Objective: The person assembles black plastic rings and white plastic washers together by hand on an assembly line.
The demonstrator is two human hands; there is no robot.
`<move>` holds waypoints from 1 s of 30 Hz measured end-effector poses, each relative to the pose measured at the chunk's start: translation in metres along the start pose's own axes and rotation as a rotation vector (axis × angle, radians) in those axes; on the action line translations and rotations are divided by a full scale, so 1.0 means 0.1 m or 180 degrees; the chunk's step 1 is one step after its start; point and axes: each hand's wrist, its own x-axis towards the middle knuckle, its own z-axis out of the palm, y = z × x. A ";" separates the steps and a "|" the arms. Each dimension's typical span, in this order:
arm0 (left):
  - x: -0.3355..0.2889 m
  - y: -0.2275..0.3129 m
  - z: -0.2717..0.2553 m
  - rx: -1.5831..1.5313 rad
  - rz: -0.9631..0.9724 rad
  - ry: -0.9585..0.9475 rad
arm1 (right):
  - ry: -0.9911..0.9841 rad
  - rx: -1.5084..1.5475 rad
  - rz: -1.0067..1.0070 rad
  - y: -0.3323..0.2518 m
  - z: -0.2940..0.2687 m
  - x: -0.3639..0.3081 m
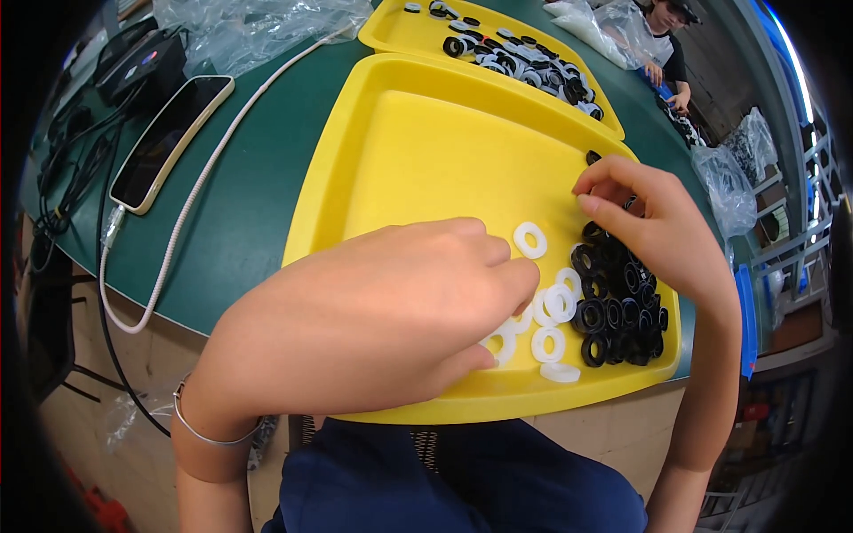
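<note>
In the near yellow tray (426, 124), white plastic rings (548, 345) lie in a loose group, some overlapping. Packed against the right side of the tray is a heap of black rings (613, 315). My left hand (382, 306) reaches over the front of the tray, back upward. Its thumb and forefinger are apart above the white rings, and its other fingers are partly hidden. Above the far end of the black heap is my right hand (653, 218), fingers curled and thumb tip close to the forefinger. Whatever those fingertips may hold does not show.
A second yellow tray (382, 31) behind holds mixed black and white rings. Left on the green table (258, 178) are a phone (169, 142), its white cable (191, 200) and a black device (142, 67). Plastic bags (258, 31) lie behind. Another person (666, 44) works at the far right.
</note>
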 end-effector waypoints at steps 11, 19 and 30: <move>0.04 0.07 -0.13 -0.0812 -0.0576 0.1139 | -0.0449 -0.0517 -0.0258 0.22 -0.15 -0.15; 0.03 0.06 -0.12 -0.2153 -0.1164 0.1436 | -0.0189 0.0669 -0.0293 0.07 -0.07 -0.01; 0.01 0.00 -0.11 -0.2732 -0.1000 0.1619 | 0.0080 0.2163 -0.0586 -0.30 0.14 0.05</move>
